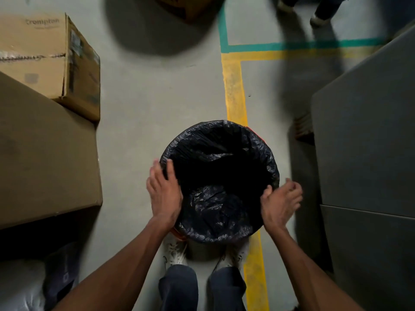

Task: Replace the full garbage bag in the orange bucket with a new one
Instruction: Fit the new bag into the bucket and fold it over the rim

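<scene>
Black garbage bag (pixel 215 205) lines orange bucket (pixel 179 235); left hand (pixel 164 195) flat on its rim, right hand (pixel 280 199) curled, grip unclear.

Dim, flat light down here on the grey floor (pixel 157 108). Big soft round shadow at top centre, more darkness pooling lower left under the large box (pixel 45 153). Inside of the bag (pixel 215 212) reads almost pure black, just a faint sheen on the wrinkles. My right hand (pixel 281 202) smears with motion blur, and so do the fingertips of my left hand (pixel 165 194). Edges of the frame bend and go soft.
</scene>
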{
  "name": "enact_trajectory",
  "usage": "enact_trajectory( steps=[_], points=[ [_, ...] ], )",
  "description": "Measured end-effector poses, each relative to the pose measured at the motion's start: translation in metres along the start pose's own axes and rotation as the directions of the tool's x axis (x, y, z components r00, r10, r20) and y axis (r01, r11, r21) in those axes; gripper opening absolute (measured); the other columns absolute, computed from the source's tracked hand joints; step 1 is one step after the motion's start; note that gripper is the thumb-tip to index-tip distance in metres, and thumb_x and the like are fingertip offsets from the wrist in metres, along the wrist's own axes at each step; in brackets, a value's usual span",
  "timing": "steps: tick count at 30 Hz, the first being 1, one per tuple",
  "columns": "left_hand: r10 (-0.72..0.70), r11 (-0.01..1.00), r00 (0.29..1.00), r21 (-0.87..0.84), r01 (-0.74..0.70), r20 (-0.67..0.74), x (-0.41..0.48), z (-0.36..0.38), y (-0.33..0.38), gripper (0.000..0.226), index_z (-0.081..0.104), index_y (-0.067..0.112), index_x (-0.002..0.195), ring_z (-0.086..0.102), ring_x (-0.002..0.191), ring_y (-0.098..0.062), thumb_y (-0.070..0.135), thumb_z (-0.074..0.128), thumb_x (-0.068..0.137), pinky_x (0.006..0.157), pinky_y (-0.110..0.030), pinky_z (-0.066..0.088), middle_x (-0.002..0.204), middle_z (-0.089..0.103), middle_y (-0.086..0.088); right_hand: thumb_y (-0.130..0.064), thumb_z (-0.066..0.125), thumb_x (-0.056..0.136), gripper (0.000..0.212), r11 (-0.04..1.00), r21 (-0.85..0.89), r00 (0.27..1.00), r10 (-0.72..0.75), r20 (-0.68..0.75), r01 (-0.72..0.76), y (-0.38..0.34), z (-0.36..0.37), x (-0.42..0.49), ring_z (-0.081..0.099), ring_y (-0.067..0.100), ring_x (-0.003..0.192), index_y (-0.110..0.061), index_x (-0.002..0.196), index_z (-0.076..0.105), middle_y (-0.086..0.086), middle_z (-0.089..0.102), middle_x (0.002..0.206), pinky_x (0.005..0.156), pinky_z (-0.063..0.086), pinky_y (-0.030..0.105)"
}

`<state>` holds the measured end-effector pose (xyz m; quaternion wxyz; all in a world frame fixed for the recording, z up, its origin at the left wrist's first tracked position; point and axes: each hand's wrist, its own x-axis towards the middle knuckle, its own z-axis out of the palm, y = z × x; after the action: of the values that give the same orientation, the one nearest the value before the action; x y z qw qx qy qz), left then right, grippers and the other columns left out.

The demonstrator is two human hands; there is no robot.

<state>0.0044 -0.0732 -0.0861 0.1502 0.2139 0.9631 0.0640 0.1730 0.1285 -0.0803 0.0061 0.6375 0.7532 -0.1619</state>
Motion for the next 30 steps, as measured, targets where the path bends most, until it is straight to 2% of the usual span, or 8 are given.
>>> enact_trajectory(
  steps=[3, 7, 14, 20, 23, 25, 27, 30],
  points=[
    [-0.341, 0.9, 0.94, -0.283, 0.331, 0.014, 0.003, -0.004, 0.004, 0.051, 0.033, 0.0, 0.14, 0.044, 0.121, -0.047, 0.018, 0.052, 0.096, 0.091, -0.056, 0.043, 0.14, 0.035, -0.028, -0.028, 0.058, 0.096, 0.046, 0.962, 0.178, 0.964, 0.167, 0.206, -0.205, 0.008, -0.001, 0.011, 0.052, 0.045, 0.116, 0.0, 0.13, 0.048, 0.025, 0.052, 0.13, 0.096, 0.043, 0.048],
    [-0.431, 0.79, 0.891, -0.417, 0.449, 0.143, 0.004, -0.011, -0.003, 0.031, 0.044, -0.002, 0.126, 0.052, 0.107, -0.047, 0.014, 0.047, 0.099, 0.088, -0.048, 0.042, 0.127, 0.043, -0.026, -0.027, 0.053, 0.098, 0.028, 0.937, 0.227, 0.938, 0.198, 0.284, -0.266, 0.008, 0.002, 0.011, 0.06, 0.041, 0.104, -0.005, 0.114, 0.059, 0.021, 0.066, 0.109, 0.089, 0.048, 0.046],
    [-0.284, 0.782, 0.951, -0.545, 0.303, 0.121, 0.068, -0.032, -0.033, 0.039, 0.053, 0.004, 0.134, 0.052, 0.119, -0.038, 0.01, 0.055, 0.095, 0.104, -0.035, 0.037, 0.129, 0.052, -0.025, -0.022, 0.069, 0.084, 0.028, 0.824, 0.25, 0.822, 0.378, 0.426, -0.509, 0.001, 0.027, -0.012, 0.065, 0.04, 0.094, 0.004, 0.092, 0.063, 0.024, 0.067, 0.098, 0.082, 0.052, 0.046],
    [-0.114, 0.831, 0.981, -0.526, 0.18, 0.156, 0.083, -0.036, -0.044, 0.06, 0.031, 0.01, 0.151, 0.036, 0.14, -0.03, 0.007, 0.052, 0.094, 0.117, -0.039, 0.029, 0.153, 0.037, -0.015, -0.009, 0.073, 0.078, 0.025, 0.596, 0.424, 0.708, 0.393, 0.587, -0.682, -0.002, 0.058, -0.063, 0.052, 0.025, 0.074, -0.006, 0.064, 0.053, 0.011, 0.056, 0.071, 0.074, 0.054, 0.056],
    [-0.186, 0.868, 0.98, -0.455, 0.197, 0.069, 0.066, -0.027, -0.036, 0.062, 0.025, 0.007, 0.152, 0.023, 0.146, -0.032, 0.005, 0.047, 0.095, 0.119, -0.041, 0.021, 0.159, 0.023, -0.018, -0.005, 0.071, 0.079, 0.018, 0.56, 0.469, 0.707, 0.346, 0.616, -0.683, -0.005, 0.061, -0.069, 0.054, 0.024, 0.074, -0.008, 0.067, 0.058, 0.012, 0.061, 0.075, 0.079, 0.052, 0.064],
    [-0.348, 0.842, 0.937, -0.428, 0.329, 0.035, 0.05, -0.021, -0.027, 0.059, 0.025, 0.006, 0.15, 0.024, 0.143, -0.037, 0.006, 0.048, 0.095, 0.116, -0.047, 0.025, 0.157, 0.021, -0.021, -0.011, 0.072, 0.072, 0.013, 0.589, 0.468, 0.718, 0.305, 0.625, -0.658, -0.003, 0.063, -0.066, 0.064, 0.03, 0.081, -0.008, 0.081, 0.063, 0.016, 0.069, 0.087, 0.08, 0.054, 0.065],
    [-0.51, 0.735, 0.853, -0.458, 0.5, 0.112, 0.035, -0.017, -0.02, 0.062, 0.023, 0.008, 0.149, 0.033, 0.134, -0.044, 0.006, 0.051, 0.094, 0.11, -0.053, 0.031, 0.151, 0.026, -0.023, -0.011, 0.067, 0.063, 0.032, 0.675, 0.416, 0.729, 0.27, 0.629, -0.609, -0.005, 0.061, -0.058, 0.068, 0.033, 0.086, -0.01, 0.095, 0.065, 0.015, 0.071, 0.094, 0.077, 0.058, 0.06],
    [-0.546, 0.67, 0.809, -0.466, 0.578, 0.219, 0.021, -0.009, -0.028, 0.075, 0.017, 0.015, 0.153, 0.041, 0.125, -0.048, -0.002, 0.052, 0.089, 0.107, -0.053, 0.033, 0.143, 0.035, -0.025, -0.009, 0.066, 0.067, 0.039, 0.742, 0.384, 0.76, 0.253, 0.599, -0.55, -0.017, 0.054, -0.035, 0.067, 0.03, 0.086, -0.004, 0.106, 0.063, 0.014, 0.071, 0.096, 0.078, 0.06, 0.052]
  ],
)
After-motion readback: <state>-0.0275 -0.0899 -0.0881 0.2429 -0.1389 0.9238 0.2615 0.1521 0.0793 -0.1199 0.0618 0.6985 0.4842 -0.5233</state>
